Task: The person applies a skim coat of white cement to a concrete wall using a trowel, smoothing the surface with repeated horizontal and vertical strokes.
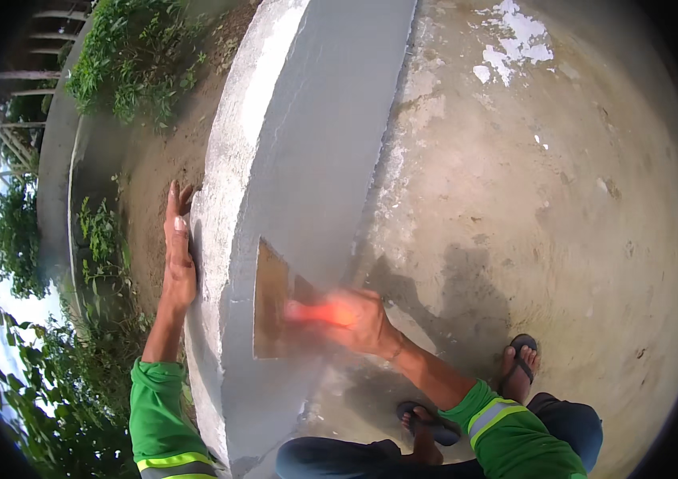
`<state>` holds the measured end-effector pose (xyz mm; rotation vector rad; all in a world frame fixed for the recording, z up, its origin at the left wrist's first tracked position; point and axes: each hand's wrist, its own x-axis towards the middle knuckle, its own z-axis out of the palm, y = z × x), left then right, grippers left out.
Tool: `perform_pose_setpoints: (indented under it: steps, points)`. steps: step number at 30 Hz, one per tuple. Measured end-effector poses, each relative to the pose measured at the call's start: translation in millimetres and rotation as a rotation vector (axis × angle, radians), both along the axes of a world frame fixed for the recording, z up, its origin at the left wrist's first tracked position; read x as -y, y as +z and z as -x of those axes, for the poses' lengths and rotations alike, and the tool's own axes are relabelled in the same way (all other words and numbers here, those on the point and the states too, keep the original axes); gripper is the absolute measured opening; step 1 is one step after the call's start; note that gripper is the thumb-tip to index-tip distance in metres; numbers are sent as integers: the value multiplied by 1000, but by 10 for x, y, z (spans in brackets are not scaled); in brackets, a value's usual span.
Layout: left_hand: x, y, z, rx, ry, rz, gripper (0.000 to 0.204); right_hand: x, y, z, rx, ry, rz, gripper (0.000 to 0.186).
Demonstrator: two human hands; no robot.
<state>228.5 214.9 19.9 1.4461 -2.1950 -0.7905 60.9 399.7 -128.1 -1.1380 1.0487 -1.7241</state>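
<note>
Along the wall (227, 160), far grey coating (339, 120) looks smooth; nearer, unclear.
Right hand (360, 319) grips trowel (269, 315); left hand (179, 259), open, holds nothing.

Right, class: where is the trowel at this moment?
In the head view, just left of centre: the trowel is against the grey strip, gripped by the right hand.
</note>
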Motion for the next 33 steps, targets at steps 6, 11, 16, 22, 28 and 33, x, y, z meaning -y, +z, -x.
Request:
perform_pose_setpoints:
  steps: [6,11,16,22,28,33]
  points:
    - [-23,-47,62,12,-45,46,75,874,-1168,952,732,-68,-532,19]
    - [-53,5,102,28,12,95,76,1551,-1621,1315,884,-118,-575,23]
    - [-24,-26,44,13,46,118,72,1836,-1727,1253,832,-63,-615,31]
    - [-36,-51,42,12,2,129,73,1473,-1420,894,612,-20,-571,30]
    - [-6,-95,8,31,-18,217,69,505,-403,-95,-128,-146,-218,27]
    - [92,-39,-215,47,-155,230,68,-355,-159,-1251,-271,-105,88,29]
